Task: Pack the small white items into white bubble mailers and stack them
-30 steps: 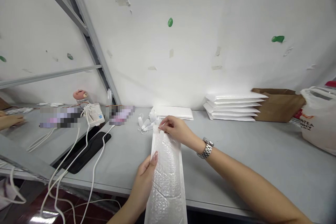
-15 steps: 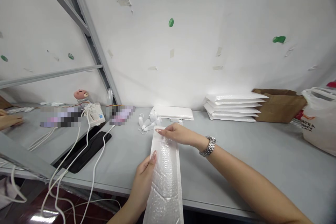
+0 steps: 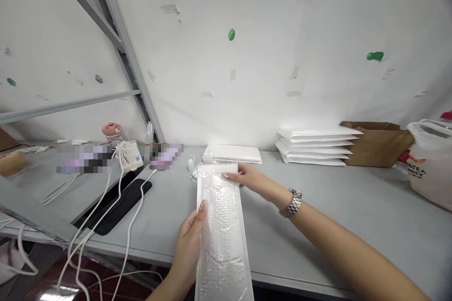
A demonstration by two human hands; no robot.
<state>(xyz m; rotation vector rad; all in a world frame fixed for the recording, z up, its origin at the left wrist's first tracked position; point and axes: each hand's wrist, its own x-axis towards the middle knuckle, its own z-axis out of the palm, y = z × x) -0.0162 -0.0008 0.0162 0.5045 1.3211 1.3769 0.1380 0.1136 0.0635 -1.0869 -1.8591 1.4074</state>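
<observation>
A white bubble mailer (image 3: 223, 235) stretches from the bottom of the head view up over the grey table, its flap end pointing away from me. My left hand (image 3: 190, 235) grips its left edge, thumb on top and fingers underneath. Near the flap, my right hand (image 3: 247, 178) pinches the far right corner between thumb and fingers. Just beyond the mailer lie small white devices with cords (image 3: 192, 164), partly hidden by it. Behind them, a low pile of flat white mailers (image 3: 236, 153) rests against the wall.
Several stacked white mailers (image 3: 314, 146) stand right of centre, beside a brown paper bag (image 3: 376, 143) and a white plastic bag (image 3: 429, 164). To the left are a power strip (image 3: 131, 154), a black pad (image 3: 118, 207), white cables and blurred phones. Another person's hand (image 3: 13, 163) shows far left.
My right hand has slid right along the mailer's far end, and the flap there now shows raised. My left hand keeps its hold on the edge.
</observation>
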